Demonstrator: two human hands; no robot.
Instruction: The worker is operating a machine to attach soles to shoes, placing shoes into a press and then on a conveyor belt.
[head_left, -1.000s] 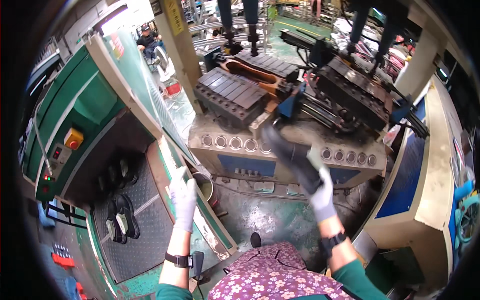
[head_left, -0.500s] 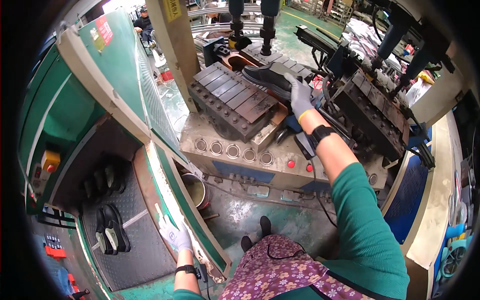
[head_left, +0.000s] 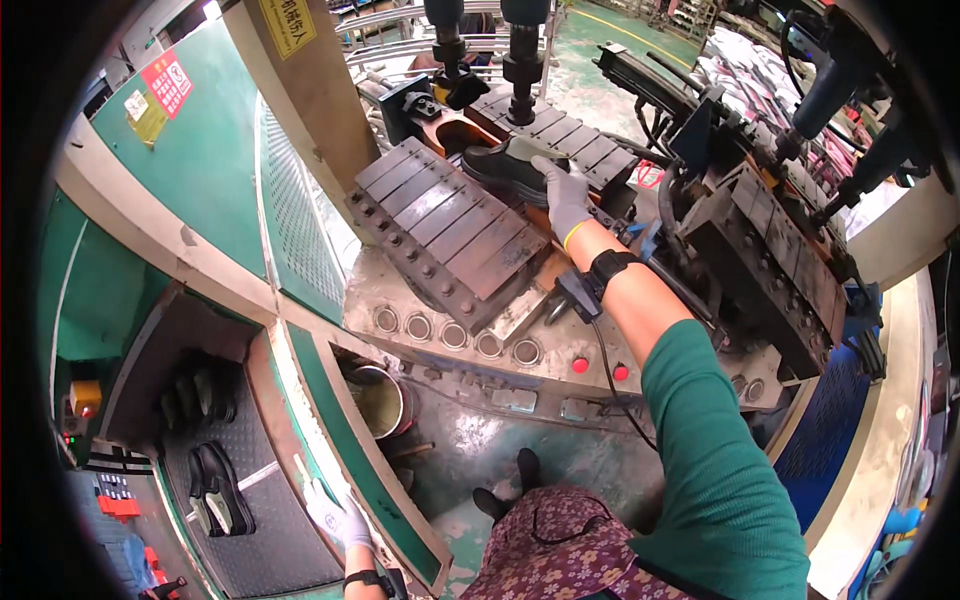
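Observation:
My right hand (head_left: 566,192), in a pale glove, is closed on the heel end of a black shoe (head_left: 505,172). The shoe lies lengthwise in the gap between two slatted metal press blocks, with its toe to the left by an orange-brown curved piece (head_left: 455,132). The near block (head_left: 440,215) has a row of bolts along its side. At the lower left, my gloved left hand (head_left: 338,518) rests with fingers stretched out on the chipped white-and-green edge (head_left: 318,455) of a machine opening. A pair of black shoes (head_left: 218,490) stands on the textured plate beside it.
Two dark press rods (head_left: 522,75) hang over the far block (head_left: 560,130). Another press block (head_left: 770,260) stands at right. Red buttons (head_left: 580,366) sit on the machine's front ledge. A bucket (head_left: 382,402) is below. More dark shoes (head_left: 205,393) stand deeper in the opening.
The black shoe in my right hand has gone down and left, deeper between the press blocks. My left hand stays on the edge. The whole view has shifted slightly.

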